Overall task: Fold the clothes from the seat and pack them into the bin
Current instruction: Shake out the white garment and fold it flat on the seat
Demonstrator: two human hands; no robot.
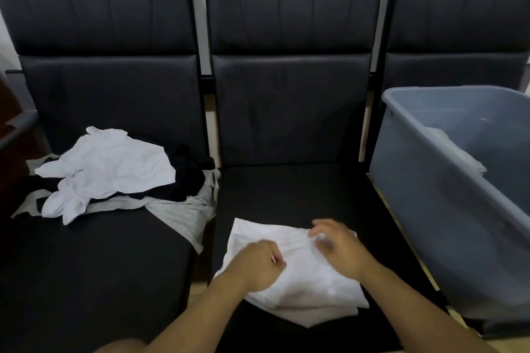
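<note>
Two hands on white cotton garment [301,289] on middle black seat [286,192]: left hand [258,264] grips fabric, right hand [338,246] pinches edge. Grey plastic bin [424,180] right.

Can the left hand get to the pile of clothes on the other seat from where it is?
Probably yes. The left hand is busy holding the white cloth on the middle seat, but the pile of clothes lies on the next seat on that side, with nothing in between. It would have to let go first.
</note>
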